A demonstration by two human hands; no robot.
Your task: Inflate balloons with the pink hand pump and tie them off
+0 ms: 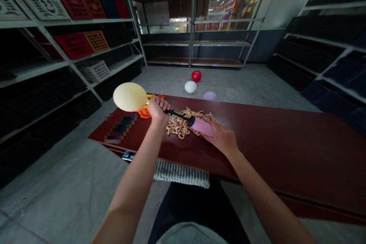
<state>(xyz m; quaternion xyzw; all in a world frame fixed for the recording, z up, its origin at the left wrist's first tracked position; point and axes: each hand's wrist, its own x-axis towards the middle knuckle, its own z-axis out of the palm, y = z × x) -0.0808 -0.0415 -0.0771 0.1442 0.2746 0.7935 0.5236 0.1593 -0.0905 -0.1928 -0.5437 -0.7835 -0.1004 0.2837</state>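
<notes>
A pale yellow inflated balloon (130, 97) stands out to the left of my left hand (159, 109), whose fingers are closed around its neck at the tip of the pump. My right hand (221, 137) is wrapped round the pink body of the hand pump (202, 126). The pump's black rod runs between the two hands, above the table. Beneath it, a heap of tan curled pieces (180, 126) lies on the dark red table (257, 129). Orange and yellow items (144, 113) lie behind and left of my left hand, partly hidden by the balloon and hand.
Red (196, 76), white (190, 86) and purple (209, 95) balloons are beyond the table's far edge. A blurred dark object (121, 127) lies at the table's left end. A phone (128, 155) and grey ribbed cloth (181, 173) are at the near edge. Shelves with crates (95, 70) stand around.
</notes>
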